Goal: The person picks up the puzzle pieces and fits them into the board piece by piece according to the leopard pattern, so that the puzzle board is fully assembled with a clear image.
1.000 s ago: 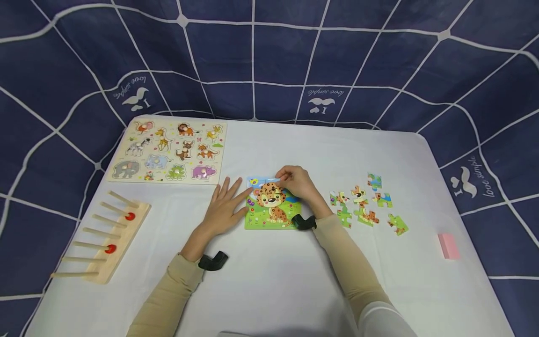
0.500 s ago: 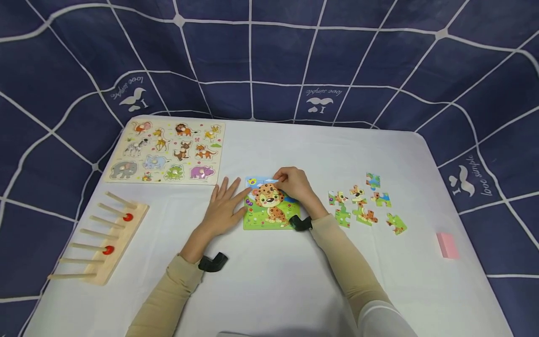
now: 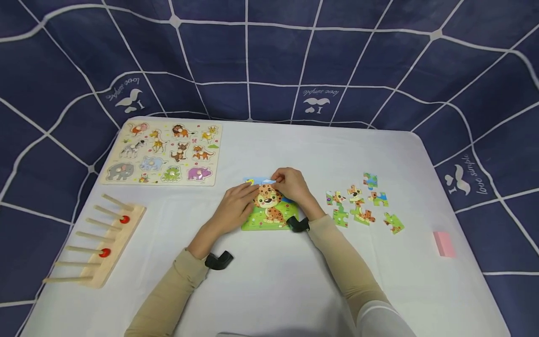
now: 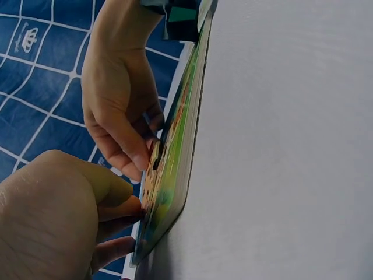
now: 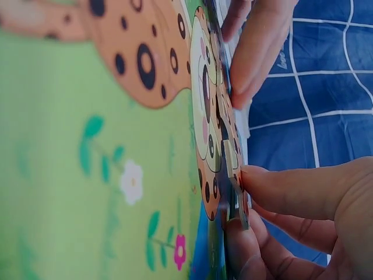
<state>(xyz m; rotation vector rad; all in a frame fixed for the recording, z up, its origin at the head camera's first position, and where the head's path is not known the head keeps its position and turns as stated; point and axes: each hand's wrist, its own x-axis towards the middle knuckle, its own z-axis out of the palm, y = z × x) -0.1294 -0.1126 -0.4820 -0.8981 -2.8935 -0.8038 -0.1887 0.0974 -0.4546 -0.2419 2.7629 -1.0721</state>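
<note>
A square leopard jigsaw puzzle (image 3: pixel 256 224) lies in its tray between the two hands, a cartoon leopard on green grass under blue sky. My right hand (image 3: pixel 293 185) is at its upper right and pinches a spotted puzzle piece (image 5: pixel 232 156) between thumb and finger. In the right wrist view that piece is tilted slightly off the picture by the leopard's head. My left hand (image 3: pixel 233 208) reaches over the puzzle's left side, fingertips resting near the top of the leopard's head. In the left wrist view both hands' fingertips meet the puzzle's face close together.
Several loose puzzle pieces (image 3: pixel 361 215) lie to the right of the puzzle, with a pink block (image 3: pixel 444 244) beyond. An animal peg puzzle board (image 3: pixel 165 180) sits at the back left. Nearer on the left stands a wooden peg rack (image 3: pixel 112 252) with red beads.
My left hand has moved from the puzzle's left edge up and right onto its upper part, near the right hand's fingers. The right hand still pinches the piece at about the same spot.
</note>
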